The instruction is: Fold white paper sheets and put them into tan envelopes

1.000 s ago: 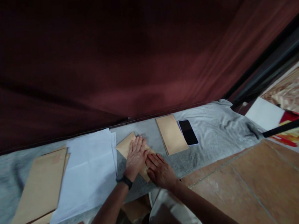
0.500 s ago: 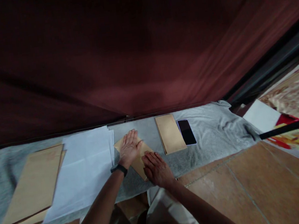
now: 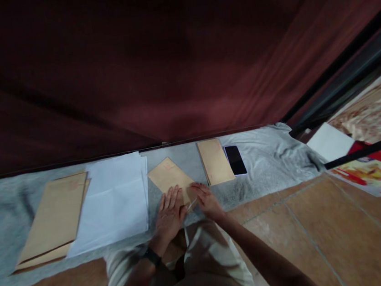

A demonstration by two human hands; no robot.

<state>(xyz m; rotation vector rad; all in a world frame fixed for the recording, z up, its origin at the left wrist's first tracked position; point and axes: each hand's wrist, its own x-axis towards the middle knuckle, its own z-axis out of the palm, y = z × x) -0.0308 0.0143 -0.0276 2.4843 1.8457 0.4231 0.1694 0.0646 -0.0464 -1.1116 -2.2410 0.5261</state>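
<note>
A brown paper envelope (image 3: 169,174) lies at a slant on the grey cloth (image 3: 264,162), its near end between my hands. My left hand (image 3: 169,212), with a dark band on the wrist, rests flat on the envelope's lower left part, fingers stretched. At the near right edge, my right hand (image 3: 208,201) has its fingers bent and closed on the envelope's end. A thin whitish strip (image 3: 192,204) shows there between the hands; whether it is paper edge or peeled backing I cannot tell.
Left of my hands lie white paper sheets (image 3: 114,197) and a stack of larger brown envelopes (image 3: 55,211). To the right are a small stack of envelopes (image 3: 216,160) and a phone (image 3: 235,160). Behind hangs a dark red curtain (image 3: 183,79). A printed box (image 3: 375,170) stands far right.
Both hands have moved toward my body, down to the envelope's near end. The left hand has slid off its upper part, uncovering it. The right hand has closed on the near edge.
</note>
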